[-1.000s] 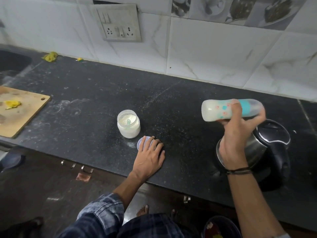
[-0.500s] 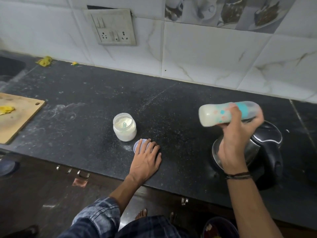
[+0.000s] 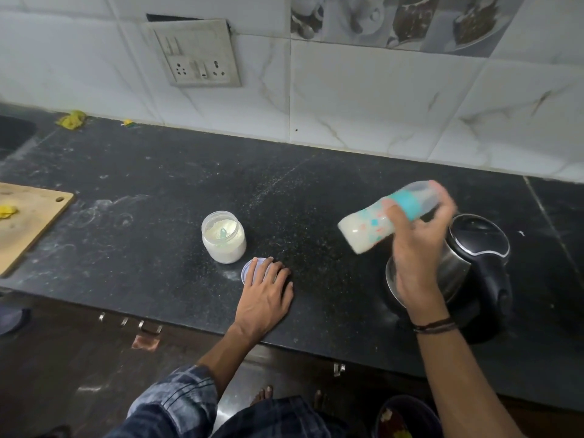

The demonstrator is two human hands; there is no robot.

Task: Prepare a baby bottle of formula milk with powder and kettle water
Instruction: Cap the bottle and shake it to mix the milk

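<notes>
My right hand [image 3: 417,248] grips a baby bottle [image 3: 366,229] of white milk with a teal collar. The bottle is tilted, base down-left, and blurred. It hangs above the black counter [image 3: 158,184], just left of the steel-and-black kettle [image 3: 474,257]. An open jar of white formula powder [image 3: 223,237] with a scoop inside stands mid-counter. My left hand [image 3: 267,292] lies flat on the counter, fingers partly covering the jar's pale lid [image 3: 249,269].
A wooden cutting board [image 3: 28,222] with a yellow scrap lies at the left. A wall socket plate [image 3: 192,53] is on the tiled wall. Yellow scraps [image 3: 72,119] sit at the counter's back. A dark bin [image 3: 407,418] stands on the floor below.
The bottle has swung from nearly level to base tilted down-left, and it is now blurred. My left hand has stayed on the lid.
</notes>
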